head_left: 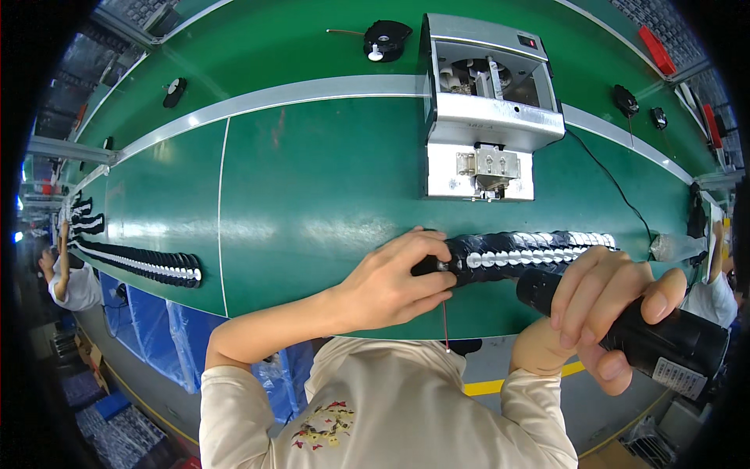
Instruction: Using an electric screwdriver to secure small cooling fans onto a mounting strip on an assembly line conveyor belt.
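My left hand [398, 280] is closed at the left end of a long row of black disc-shaped parts [508, 258], its fingers and thumb round the end black part. White round pieces run along the middle of that row. A thin reddish cord [446, 328] hangs below my left fingers. My right hand [605, 309] is wrapped round a black cylindrical hand tool [664, 341] with a pale label. Its narrower front end points up and left toward the row, and its tip seems apart from the parts.
Beyond the row stands a metal bench machine [492, 109] with a black cable [617, 184]. Another row of black parts [148, 262] lies at the left. Loose black parts [387, 41] rest on the green strip behind. A clear plastic bag [676, 247] sits right. Other people work at both sides.
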Tool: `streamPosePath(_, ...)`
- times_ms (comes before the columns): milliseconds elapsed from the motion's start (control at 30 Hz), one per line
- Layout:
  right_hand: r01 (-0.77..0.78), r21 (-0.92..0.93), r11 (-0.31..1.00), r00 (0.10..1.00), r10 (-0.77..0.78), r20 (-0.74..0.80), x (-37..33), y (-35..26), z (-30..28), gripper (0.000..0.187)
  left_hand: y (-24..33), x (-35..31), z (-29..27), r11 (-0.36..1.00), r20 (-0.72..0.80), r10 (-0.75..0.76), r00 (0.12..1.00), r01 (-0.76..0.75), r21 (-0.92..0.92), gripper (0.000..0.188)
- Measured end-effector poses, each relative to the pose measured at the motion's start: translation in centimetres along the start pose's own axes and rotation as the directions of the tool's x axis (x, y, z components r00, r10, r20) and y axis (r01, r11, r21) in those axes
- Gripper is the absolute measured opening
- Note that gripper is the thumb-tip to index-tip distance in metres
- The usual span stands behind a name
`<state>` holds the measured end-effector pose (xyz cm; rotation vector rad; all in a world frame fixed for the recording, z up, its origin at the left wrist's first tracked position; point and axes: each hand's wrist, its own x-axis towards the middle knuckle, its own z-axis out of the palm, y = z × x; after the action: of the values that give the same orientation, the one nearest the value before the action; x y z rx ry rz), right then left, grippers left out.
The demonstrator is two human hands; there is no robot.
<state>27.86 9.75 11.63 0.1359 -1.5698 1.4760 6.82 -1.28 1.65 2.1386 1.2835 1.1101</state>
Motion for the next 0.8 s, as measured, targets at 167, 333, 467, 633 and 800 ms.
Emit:
streamPosePath(167, -0.003, -0.008, 1.0, 1.0, 0.004, 0.03, 0.1, 0.0, -0.2, 0.051, 0.2, 0.6, 0.8, 0.999, 0.025, 0.045, 0.999, -0.045, 0.03, 0.022)
streamPosePath(333, 0.02, -0.062, 0.998, 0.999, -0.017, 0.046, 0.5, 0.3, -0.2, 0.051, -0.1, 0.5, 1.2, 0.992, 0.039, 0.082, 0.996, -0.086, 0.089, 0.024)
streamPosePath(467, 0.009, -0.092, 0.996, 1.0, -0.008, 0.016, 0.4, 0.3, -0.2, 0.052, 0.0, 0.4, 0.8, 0.989, 0.066, 0.076, 0.995, -0.084, 0.118, 0.026)
streamPosePath(633, 0.01, -0.111, 0.994, 1.0, -0.012, -0.024, 0.6, 0.8, -0.1, 0.054, 0.1, 0.2, 0.9, 0.992, 0.125, 0.018, 0.992, -0.033, 0.118, 0.023)
streamPosePath(800, 0.042, -0.079, 0.996, 0.997, -0.046, -0.058, 2.2, 2.1, 0.3, 0.057, -0.4, 0.1, 2.5, 0.981, 0.048, 0.055, 0.997, -0.063, 0.185, 0.019)
